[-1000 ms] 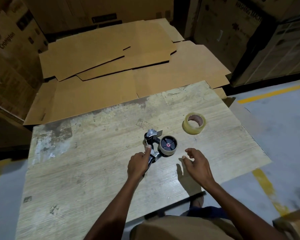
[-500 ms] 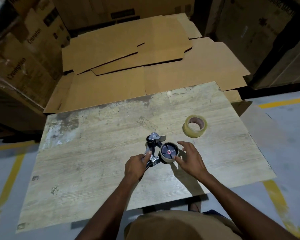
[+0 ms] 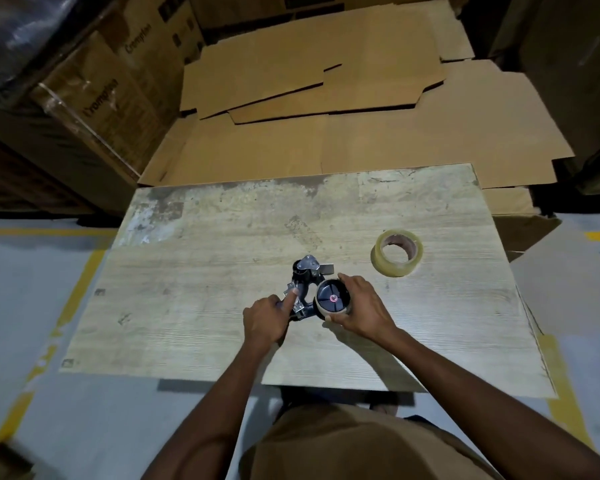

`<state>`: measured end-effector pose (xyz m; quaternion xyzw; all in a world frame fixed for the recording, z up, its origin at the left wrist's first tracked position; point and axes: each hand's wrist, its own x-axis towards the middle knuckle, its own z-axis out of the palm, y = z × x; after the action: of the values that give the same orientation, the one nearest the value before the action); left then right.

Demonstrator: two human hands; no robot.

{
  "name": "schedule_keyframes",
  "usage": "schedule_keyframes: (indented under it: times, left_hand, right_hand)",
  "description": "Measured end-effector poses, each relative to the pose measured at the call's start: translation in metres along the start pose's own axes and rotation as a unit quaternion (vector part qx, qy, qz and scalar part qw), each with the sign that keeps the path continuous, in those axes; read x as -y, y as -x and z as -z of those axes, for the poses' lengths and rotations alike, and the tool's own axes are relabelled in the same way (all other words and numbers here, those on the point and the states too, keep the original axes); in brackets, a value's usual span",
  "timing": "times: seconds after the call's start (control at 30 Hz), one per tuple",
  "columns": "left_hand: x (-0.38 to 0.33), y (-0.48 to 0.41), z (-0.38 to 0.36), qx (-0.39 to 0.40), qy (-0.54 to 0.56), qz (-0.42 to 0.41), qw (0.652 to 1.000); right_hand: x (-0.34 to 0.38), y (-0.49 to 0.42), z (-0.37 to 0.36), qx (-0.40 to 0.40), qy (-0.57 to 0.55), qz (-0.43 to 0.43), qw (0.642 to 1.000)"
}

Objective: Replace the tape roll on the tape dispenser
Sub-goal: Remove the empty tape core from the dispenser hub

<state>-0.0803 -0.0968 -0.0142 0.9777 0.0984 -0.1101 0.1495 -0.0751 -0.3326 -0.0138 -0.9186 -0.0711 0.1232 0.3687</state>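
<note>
from above, the left hand grips the tape dispenser on the tabletop while the right hand clamps the worn roll, probably ready to pull off; the fresh tape roll lies just beyond the right hand.

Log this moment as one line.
left hand: holds dispenser | right hand: grips mounted roll | spare roll: on table, apart

Right hand around tape dispenser roll

worn matt wood-grain table, glossy clear tape roll, shiny metal dispenser.
</note>
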Motion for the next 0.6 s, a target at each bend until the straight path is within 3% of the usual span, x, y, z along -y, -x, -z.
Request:
schedule_keyframes:
  times: [0.2,0.43,0.6]
  left_hand:
    - [-0.011,-0.002,-0.001,0.011,0.057,0.07,0.996]
    - [-0.021,-0.017,0.001,0.024,0.121,0.12,0.985]
    - [-0.027,-0.026,0.005,-0.019,0.129,0.15,0.98]
  right_hand:
    - [0.005,-0.004,0.0,-0.005,-0.018,-0.008,1.0]
    - [0.02,-0.011,-0.013,-0.012,-0.014,-0.08,0.997]
    - [0.024,-0.018,-0.016,-0.04,-0.008,-0.07,0.997]
